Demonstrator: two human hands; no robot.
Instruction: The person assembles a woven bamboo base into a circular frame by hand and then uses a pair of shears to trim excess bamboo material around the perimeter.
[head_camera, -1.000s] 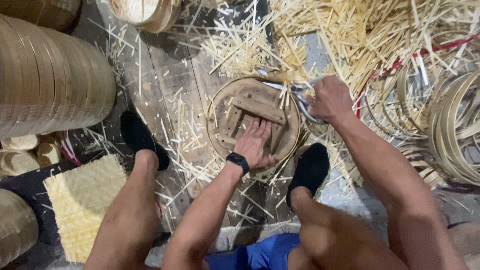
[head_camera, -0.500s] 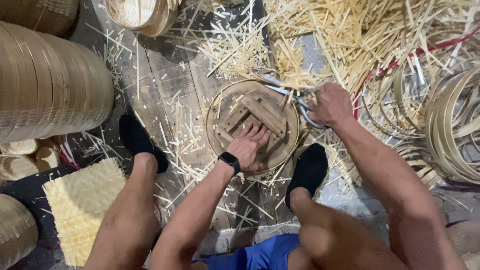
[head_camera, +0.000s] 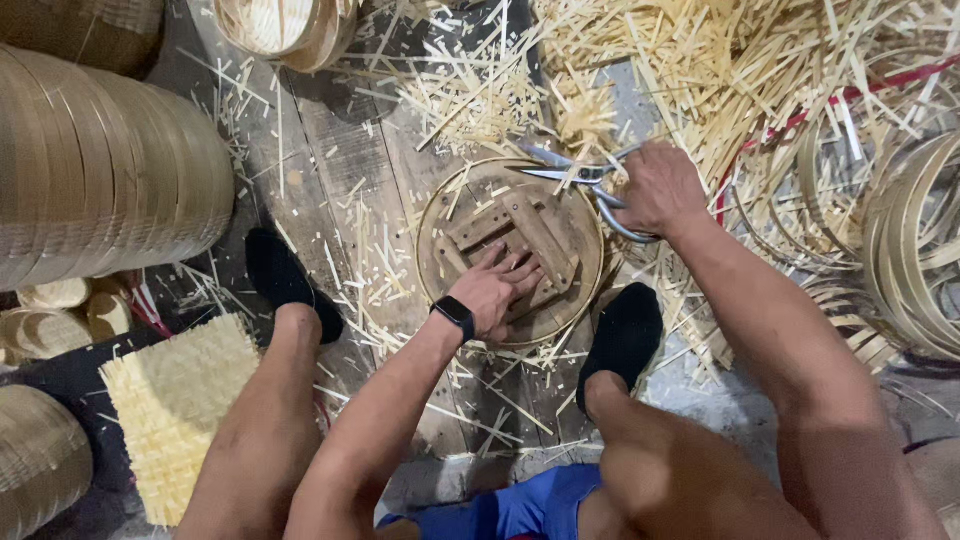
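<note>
Woven mat: a pale yellow square woven bamboo mat (head_camera: 175, 405) lies on the floor by the person's left leg.
Left hand: the left hand (head_camera: 497, 288), black band at the wrist, lies flat with fingers spread, pressing on the round bamboo lid with wooden cross slats (head_camera: 510, 245); grip released.
Lid: on the dark wooden floor planks (head_camera: 330, 150), between the two black-socked feet.
Right hand: the right hand (head_camera: 655, 188) is clenched around the handles of grey metal shears (head_camera: 580, 178), blades over the lid's far rim.
Beyond: loose pale bamboo strips (head_camera: 720, 60) piled thick.
Far left: a stack of round bamboo steamer rings (head_camera: 100, 170).
</note>
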